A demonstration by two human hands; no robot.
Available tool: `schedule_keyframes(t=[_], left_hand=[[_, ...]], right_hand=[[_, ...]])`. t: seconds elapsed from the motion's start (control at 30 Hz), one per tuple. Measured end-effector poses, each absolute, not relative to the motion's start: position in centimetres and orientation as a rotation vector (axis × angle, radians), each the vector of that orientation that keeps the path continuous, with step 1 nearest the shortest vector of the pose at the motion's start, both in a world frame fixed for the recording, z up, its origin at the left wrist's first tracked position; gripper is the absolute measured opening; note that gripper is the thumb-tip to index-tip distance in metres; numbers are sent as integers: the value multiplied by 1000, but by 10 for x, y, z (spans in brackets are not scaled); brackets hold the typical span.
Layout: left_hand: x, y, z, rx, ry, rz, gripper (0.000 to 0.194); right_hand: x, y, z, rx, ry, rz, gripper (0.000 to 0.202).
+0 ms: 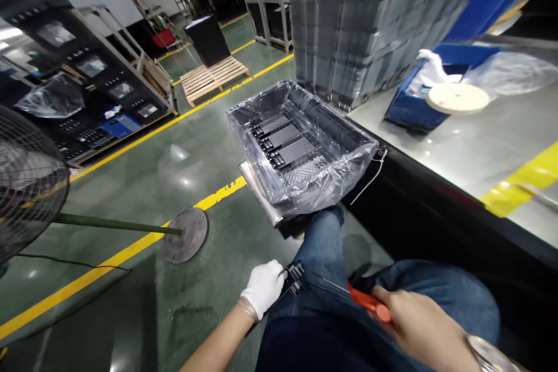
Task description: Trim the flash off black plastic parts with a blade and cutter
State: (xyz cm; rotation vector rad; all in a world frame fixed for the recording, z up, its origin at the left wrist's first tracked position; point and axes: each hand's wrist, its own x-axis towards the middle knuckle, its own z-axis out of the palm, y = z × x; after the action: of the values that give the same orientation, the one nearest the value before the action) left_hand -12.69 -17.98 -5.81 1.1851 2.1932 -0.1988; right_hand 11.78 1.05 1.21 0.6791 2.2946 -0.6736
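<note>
Left hand and black part. My gloved left hand (264,290) is closed around a dark part (294,278), held low over my left thigh; the far end, with its row of short bright pieces, projects beyond my fingers, while the rest is covered by the glove or lost in shadow.

Right hand and tool. My bare right hand (416,322) is wrapped round the orange handle (368,300) of a slim tool, whose thin shaft (330,283) points leftward across my jeans (325,244) toward the part, with a gap between tip and part.

Hazards. The part has no bench beneath it, only my grip and my lap; if the tool were pressed against it, the part could twist within the glove and the tip slide off. A slip in that line could carry the shaft into my left fingers, which only the glove covers, or into the denim below. A skidding tip could also scratch the part's surface.

Surroundings. Three similar parts (283,136) lie side by side in the bin (331,127) ahead of my knees. Its loose plastic liner (322,197) could snag a part's edge on contact. The bin rests on a low support (261,195) beside the black-edged platform (429,186); a knock from my knee, which is close by, could shift it.
</note>
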Motion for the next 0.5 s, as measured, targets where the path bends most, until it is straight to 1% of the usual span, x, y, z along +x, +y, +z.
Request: schedule_keyframes(t=[0.2,0.33,0.5], left_hand=[[-120,-187,-59,1204,2191,-213,34],[-115,-187,-59,1187,2204,-202,34],[-111,-188,-58,1178,2214,-171,34]], right_hand=[[91,5,2,663,2314,-666,26],[88,3,-5,642,2311,-668,24],[91,6,-4,667,2298,-695,27]])
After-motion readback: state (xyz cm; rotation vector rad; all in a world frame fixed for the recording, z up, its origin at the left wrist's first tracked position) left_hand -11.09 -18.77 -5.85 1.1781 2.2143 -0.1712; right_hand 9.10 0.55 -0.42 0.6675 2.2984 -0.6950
